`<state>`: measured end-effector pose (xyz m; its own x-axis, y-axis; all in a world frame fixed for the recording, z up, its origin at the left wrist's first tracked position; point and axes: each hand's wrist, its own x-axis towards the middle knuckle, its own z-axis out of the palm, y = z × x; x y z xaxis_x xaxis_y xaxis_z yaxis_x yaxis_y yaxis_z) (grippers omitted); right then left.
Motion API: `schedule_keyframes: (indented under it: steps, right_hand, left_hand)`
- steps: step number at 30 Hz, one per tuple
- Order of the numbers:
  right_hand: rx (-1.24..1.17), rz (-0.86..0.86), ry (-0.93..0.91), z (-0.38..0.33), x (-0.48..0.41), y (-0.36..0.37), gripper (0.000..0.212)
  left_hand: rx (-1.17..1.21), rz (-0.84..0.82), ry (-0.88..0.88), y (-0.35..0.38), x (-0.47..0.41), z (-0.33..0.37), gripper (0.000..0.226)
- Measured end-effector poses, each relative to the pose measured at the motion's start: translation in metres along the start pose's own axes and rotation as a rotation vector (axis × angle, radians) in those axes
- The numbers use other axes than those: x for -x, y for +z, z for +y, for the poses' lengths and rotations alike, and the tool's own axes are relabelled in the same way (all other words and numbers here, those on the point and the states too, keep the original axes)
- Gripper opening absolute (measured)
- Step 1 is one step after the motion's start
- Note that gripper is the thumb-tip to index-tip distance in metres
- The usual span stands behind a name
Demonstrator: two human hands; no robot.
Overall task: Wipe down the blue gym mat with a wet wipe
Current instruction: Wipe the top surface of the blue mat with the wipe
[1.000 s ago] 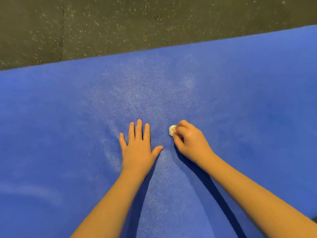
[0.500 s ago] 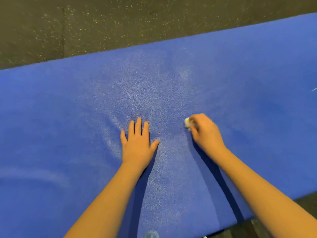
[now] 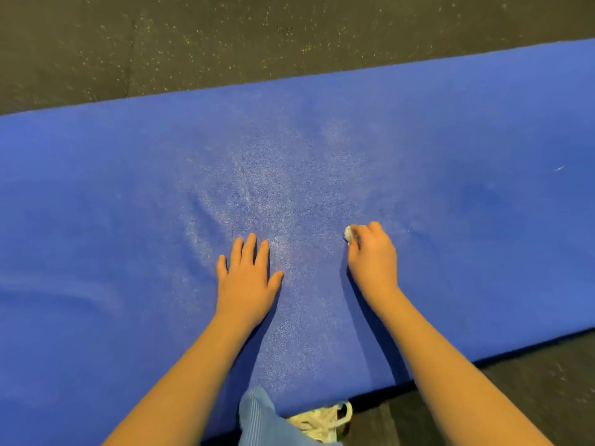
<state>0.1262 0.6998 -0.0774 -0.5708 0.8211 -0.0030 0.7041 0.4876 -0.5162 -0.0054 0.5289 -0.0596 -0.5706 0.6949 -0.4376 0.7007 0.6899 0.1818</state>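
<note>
The blue gym mat (image 3: 450, 140) stretches across the whole view, with a paler, speckled patch in its middle. My left hand (image 3: 246, 278) lies flat on the mat with its fingers straight and spread. To its right, my right hand (image 3: 372, 255) curls its fingers round a small balled white wet wipe (image 3: 348, 233) and holds it down on the mat. Only the wipe's left edge shows past my fingers.
Dark speckled rubber floor (image 3: 193, 43) runs beyond the mat's far edge and also along the near edge at lower right (image 3: 531, 381). My knee in light blue cloth (image 3: 257, 416) and white shoe laces (image 3: 322, 416) sit at the mat's near edge.
My right hand has slid the wipe to the right, away from my left hand. My left hand has stayed planted. The view has pulled back, showing the mat's near edge and my knee.
</note>
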Motion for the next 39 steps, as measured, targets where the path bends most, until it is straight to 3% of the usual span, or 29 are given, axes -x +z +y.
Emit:
schedule_keyframes:
  steps: [2, 5, 7, 11, 13, 15, 17, 22, 24, 28, 29, 32, 34, 39]
  right_hand:
    - [-0.028, -0.066, -0.178, -0.012, 0.024, 0.002, 0.012]
    - [-0.026, -0.297, -0.394, -0.011, 0.04, -0.013, 0.009]
    - [0.073, -0.281, -0.352, 0.001, 0.032, -0.02, 0.007]
    - [0.108, -0.056, -0.011, 0.012, 0.031, -0.02, 0.014]
    - [0.021, -0.093, -0.106, -0.005, 0.059, -0.017, 0.011]
    - [-0.06, -0.225, -0.316, -0.014, 0.09, -0.023, 0.011]
    - [-0.054, -0.322, -0.397, -0.009, 0.098, -0.034, 0.015]
    - [0.073, -0.061, -0.052, 0.015, 0.08, -0.037, 0.012]
    - [-0.033, -0.079, -0.143, 0.0, 0.103, -0.035, 0.013]
    - [-0.135, -0.364, -0.41, -0.009, 0.144, -0.054, 0.014]
    - [-0.102, -0.357, -0.408, -0.003, 0.139, -0.057, 0.015]
    - [0.028, -0.08, -0.233, 0.017, 0.114, -0.053, 0.016]
    - [0.006, 0.006, -0.164, 0.011, 0.122, -0.048, 0.014]
    - [-0.102, -0.282, -0.473, -0.003, 0.171, -0.056, 0.009]
  left_hand:
    - [-0.008, -0.012, -0.01, 0.003, 0.008, 0.005, 0.069]
    - [-0.024, -0.043, -0.003, 0.005, 0.023, 0.011, 0.064]
    - [-0.027, -0.043, 0.004, 0.007, 0.034, 0.011, 0.066]
    - [-0.014, -0.026, -0.005, 0.013, 0.053, 0.014, 0.084]
    - [-0.013, -0.006, -0.01, 0.017, 0.056, 0.016, 0.073]
    - [-0.006, 0.024, -0.013, 0.021, 0.059, 0.017, 0.062]
    - [0.01, 0.059, -0.019, 0.024, 0.062, 0.016, 0.067]
    - [0.042, 0.11, -0.02, 0.029, 0.064, 0.017, 0.062]
    - [0.053, 0.131, -0.022, 0.03, 0.064, 0.018, 0.057]
    - [0.054, 0.144, -0.031, 0.028, 0.067, 0.021, 0.056]
    - [0.054, 0.141, -0.034, 0.028, 0.067, 0.021, 0.056]
    - [0.068, 0.124, -0.051, 0.025, 0.067, 0.023, 0.056]
    - [0.094, 0.095, -0.062, 0.025, 0.068, 0.024, 0.059]
    - [0.077, 0.125, -0.045, 0.029, 0.073, 0.026, 0.064]
